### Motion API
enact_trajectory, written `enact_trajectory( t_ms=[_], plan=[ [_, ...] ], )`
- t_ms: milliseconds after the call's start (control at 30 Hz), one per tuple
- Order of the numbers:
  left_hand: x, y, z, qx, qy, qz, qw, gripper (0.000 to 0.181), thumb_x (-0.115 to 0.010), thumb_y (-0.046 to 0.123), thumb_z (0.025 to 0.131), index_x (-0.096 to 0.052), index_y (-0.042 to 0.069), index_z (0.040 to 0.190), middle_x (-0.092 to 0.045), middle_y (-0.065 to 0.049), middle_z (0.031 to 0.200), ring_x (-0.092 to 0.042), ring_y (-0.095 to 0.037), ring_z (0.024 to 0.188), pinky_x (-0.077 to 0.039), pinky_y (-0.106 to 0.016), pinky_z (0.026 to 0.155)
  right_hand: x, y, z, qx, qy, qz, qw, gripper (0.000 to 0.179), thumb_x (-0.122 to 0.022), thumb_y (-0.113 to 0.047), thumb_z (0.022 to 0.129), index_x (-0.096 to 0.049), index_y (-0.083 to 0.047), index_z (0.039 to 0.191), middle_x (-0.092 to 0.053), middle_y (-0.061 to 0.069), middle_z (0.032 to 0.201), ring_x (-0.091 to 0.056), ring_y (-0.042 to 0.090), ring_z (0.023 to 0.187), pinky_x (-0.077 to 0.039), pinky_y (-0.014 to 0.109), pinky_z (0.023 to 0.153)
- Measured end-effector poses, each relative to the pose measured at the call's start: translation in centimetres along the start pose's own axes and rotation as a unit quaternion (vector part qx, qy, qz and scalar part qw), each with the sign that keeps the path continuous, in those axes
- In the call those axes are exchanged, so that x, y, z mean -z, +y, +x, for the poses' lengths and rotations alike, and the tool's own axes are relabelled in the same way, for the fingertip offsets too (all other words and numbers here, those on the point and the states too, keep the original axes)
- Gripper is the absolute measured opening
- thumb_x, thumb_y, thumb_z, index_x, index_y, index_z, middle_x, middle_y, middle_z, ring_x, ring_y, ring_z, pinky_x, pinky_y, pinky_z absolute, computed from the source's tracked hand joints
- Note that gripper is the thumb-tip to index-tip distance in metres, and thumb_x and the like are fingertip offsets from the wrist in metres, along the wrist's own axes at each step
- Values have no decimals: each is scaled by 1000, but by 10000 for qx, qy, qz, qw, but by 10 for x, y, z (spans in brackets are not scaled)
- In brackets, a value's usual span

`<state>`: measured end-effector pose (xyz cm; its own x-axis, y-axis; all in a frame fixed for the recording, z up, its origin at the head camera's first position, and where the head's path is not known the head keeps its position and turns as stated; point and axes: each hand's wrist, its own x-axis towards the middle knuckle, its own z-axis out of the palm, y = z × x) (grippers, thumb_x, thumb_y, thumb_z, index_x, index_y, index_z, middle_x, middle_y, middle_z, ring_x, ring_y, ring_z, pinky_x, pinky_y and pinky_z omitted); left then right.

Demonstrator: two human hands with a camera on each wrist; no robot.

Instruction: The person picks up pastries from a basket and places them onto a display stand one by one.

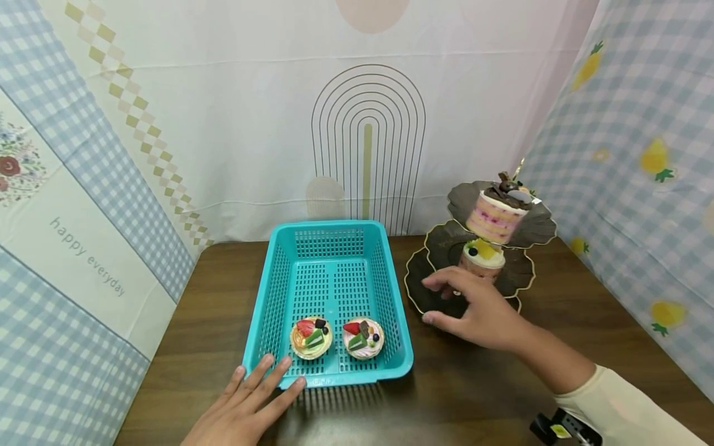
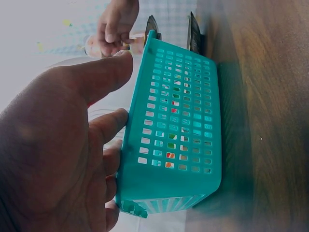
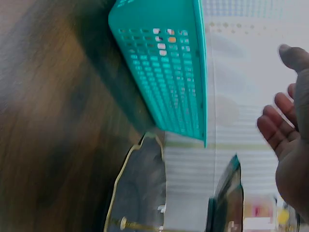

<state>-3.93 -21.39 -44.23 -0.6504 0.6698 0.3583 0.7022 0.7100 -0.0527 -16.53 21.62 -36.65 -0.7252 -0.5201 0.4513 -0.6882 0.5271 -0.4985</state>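
Note:
My left hand (image 1: 240, 402) rests its spread fingertips on the near left corner of a turquoise plastic basket (image 1: 357, 376). In the left wrist view its fingertips touch the basket's rim from outside. Inside the basket, close to the near wall, sit two fruit-topped tarts: a yellowish tart (image 1: 311, 350) and a pink-cream tart (image 1: 362, 352). My right hand (image 1: 485, 316) hovers in front of a dark tiered stand (image 1: 538, 226), thumb and fingers apart, nothing between them. A layered cake with chocolate (image 1: 493, 218) is on the top tier. Partly hidden behind the hand is a small cake with yellow fruit (image 1: 482, 255) lower down.
The brown wooden table (image 1: 212, 310) carries the basket and the stand, with a gap of table between them. A white patterned cloth (image 1: 251, 136) hangs behind, and checked cloths close off both sides. A black wrist device (image 1: 569, 427) is on the right sleeve.

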Motion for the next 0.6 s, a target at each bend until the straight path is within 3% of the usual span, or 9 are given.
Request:
enact_trajectory(
  t_ms=[233, 400, 600],
  plan=[
    [0, 0, 0, -26, 35, -20, 10000, 95, -49, 82, 87, -36, 24, 162, -33, -10, 165, -8, -24, 157, 9, -33, 123, -19, -11, 20, -191, -1152, -360, 9925, 68, -84, -44, 85, -58, -14, 140, -56, 1, 142, -51, 21, 134, -46, 50, 107],
    [0, 0, 1, -61, 32, 21, 10000, 95, -46, 82, 88, -34, 24, 162, -29, -8, 167, -9, -24, 157, 8, -32, 123, -29, -15, 32, -255, -1622, -524, 9850, 74, -79, -54, 86, -56, -16, 145, -54, 1, 147, -49, 21, 137, -46, 49, 108],
    [0, 0, 0, -46, 89, 1, 9999, 93, -46, 82, 89, -36, 24, 162, -29, -8, 167, -9, -24, 157, 9, -32, 123, -45, -23, 48, 150, -2163, -915, 9719, 74, -81, -51, 86, -57, -14, 145, -57, 4, 146, -49, 24, 138, -42, 47, 112]
  ],
)
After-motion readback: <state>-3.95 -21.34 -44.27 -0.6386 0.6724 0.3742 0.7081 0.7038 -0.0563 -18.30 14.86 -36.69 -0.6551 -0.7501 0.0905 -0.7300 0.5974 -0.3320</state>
